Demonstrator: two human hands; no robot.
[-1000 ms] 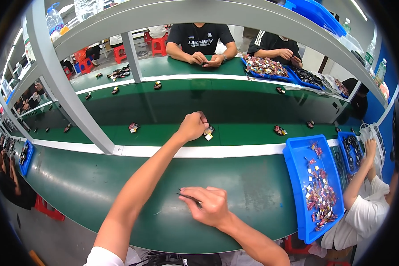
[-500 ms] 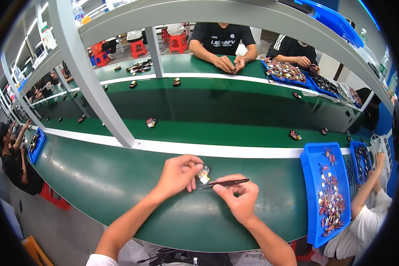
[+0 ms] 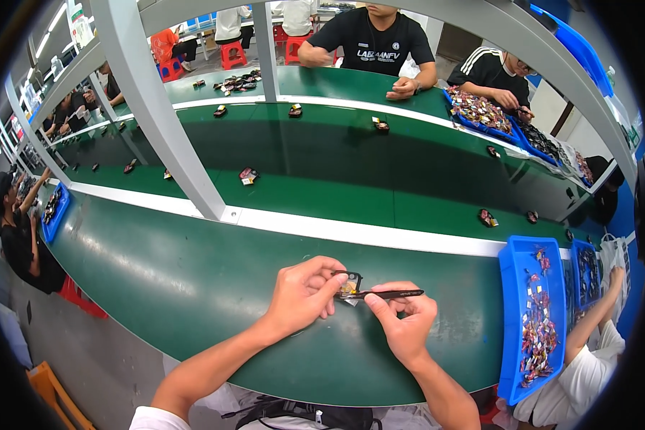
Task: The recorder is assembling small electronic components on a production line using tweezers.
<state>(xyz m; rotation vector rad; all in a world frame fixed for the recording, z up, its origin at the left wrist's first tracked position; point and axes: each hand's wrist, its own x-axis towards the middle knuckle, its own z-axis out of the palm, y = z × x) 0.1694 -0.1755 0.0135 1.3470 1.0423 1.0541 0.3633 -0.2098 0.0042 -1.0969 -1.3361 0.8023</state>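
My left hand point(image 3: 302, 295) pinches a small black plastic casing point(image 3: 358, 276) between thumb and fingers, just above the green worktable point(image 3: 193, 279). Inside the casing, tiny gold and yellow parts show, too small to make out. In my right hand point(image 3: 407, 326) lies a pair of dark tweezers point(image 3: 400, 294), held between thumb and fingers and pointing left. Their tips reach the lower edge of the casing, where a pale tab sticks out. Whether the tips grip anything cannot be seen.
To my right stands a blue tray point(image 3: 510, 322) of small colourful parts, with a smaller blue tray point(image 3: 586, 276) beyond. A conveyor belt point(image 3: 322, 165) carries scattered small units point(image 3: 248, 175) behind a white rail point(image 3: 365, 233). A grey post point(image 3: 158, 115) rises left. Co-workers sit opposite and at both sides.
The tweezers' tips have come up against the casing, which now shows its black frame. Across the belt, a co-worker's hands have parted, and another unit lies on the belt before them. My view has shifted slightly.
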